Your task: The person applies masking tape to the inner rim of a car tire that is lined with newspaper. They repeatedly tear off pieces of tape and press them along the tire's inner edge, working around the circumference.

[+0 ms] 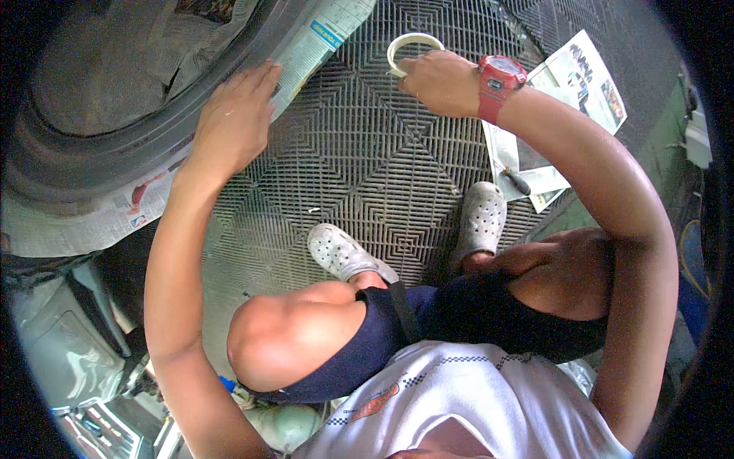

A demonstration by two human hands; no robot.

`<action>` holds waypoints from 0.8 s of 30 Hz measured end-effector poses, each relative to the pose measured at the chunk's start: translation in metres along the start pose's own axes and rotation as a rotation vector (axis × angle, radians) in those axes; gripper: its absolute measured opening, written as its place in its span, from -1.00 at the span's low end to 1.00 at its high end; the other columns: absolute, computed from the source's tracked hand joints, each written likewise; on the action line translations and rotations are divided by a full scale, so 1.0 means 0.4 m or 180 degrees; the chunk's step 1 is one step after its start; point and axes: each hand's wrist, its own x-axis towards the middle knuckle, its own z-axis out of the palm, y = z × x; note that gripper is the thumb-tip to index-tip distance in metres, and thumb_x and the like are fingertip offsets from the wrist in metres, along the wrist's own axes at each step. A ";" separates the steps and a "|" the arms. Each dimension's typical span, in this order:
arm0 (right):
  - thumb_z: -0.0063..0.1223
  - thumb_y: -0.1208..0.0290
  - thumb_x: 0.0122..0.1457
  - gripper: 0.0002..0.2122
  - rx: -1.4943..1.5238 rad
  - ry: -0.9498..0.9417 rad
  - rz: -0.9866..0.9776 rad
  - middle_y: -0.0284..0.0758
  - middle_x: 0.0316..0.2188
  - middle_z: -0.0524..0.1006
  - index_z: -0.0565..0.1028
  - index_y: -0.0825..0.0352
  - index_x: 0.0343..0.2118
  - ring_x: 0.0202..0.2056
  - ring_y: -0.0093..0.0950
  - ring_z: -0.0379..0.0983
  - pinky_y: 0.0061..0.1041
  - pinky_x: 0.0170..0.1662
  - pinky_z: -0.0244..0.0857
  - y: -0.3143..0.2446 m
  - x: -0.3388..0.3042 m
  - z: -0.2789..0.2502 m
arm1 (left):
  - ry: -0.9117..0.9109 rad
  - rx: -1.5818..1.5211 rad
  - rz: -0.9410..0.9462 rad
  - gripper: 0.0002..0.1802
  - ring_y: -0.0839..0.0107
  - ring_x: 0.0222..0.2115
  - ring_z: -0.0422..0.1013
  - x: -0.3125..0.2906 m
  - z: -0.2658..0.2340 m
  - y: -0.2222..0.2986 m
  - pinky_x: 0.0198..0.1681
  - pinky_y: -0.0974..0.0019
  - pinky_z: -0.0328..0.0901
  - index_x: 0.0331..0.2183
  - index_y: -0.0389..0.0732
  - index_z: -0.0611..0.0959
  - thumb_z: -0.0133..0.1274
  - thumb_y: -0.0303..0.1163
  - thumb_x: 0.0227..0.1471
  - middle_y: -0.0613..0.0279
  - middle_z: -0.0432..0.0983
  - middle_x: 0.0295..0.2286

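Note:
My left hand (233, 122) lies flat on the dark curved vehicle sill (153, 149), fingers stretched forward and pressing at the edge of a newspaper strip (315, 52). That strip runs along the sill's outer edge, and another newspaper piece (84, 218) covers the sill nearer to me. Out to the right, above the floor, my right hand (443, 83) is closed on a roll of cream masking tape (415, 37), whose ring stands out beyond the fingers. Whether a length of tape reaches from the roll to the paper cannot be made out.
Loose newspaper sheets (592, 88) lie on the right, with a dark-handled tool (517, 181) on them. Slatted grey matting (367, 168) covers the floor. My feet stand on it in pale clogs (340, 249). A shiny grey panel (69, 344) is at lower left.

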 end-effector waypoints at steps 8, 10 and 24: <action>0.14 0.48 0.06 -0.85 -0.0120 -0.0009 0.0236 -0.13 -0.28 0.67 0.67 0.38 -0.35 -0.24 -0.16 0.68 -0.17 -0.19 0.58 -0.002 -0.020 0.031 | -0.0729 0.1615 -0.0255 -0.39 0.12 0.26 0.29 0.098 0.014 -0.062 0.33 0.03 0.17 0.25 -0.32 0.43 -0.02 -0.41 0.18 -0.01 0.35 0.26; 0.15 0.46 0.08 -0.84 0.0027 0.0064 0.0201 -0.13 -0.29 0.68 0.68 0.37 -0.32 -0.23 -0.17 0.69 -0.19 -0.19 0.58 0.021 -0.022 0.027 | -0.0543 0.2208 -0.0019 -0.38 0.16 0.31 0.24 0.115 0.008 -0.070 0.38 0.06 0.09 0.26 -0.30 0.42 -0.05 -0.40 0.18 0.00 0.31 0.29; 0.19 0.44 0.08 -0.87 -0.0231 0.0644 0.0118 -0.21 -0.38 0.69 0.69 0.32 -0.35 -0.32 -0.22 0.69 -0.19 -0.36 0.57 0.040 0.005 0.088 | -0.0940 0.3589 0.0543 -0.32 0.13 0.40 0.02 0.216 -0.073 -0.115 0.47 -0.10 -0.22 0.33 -0.23 0.36 -0.08 -0.29 0.22 0.07 0.18 0.35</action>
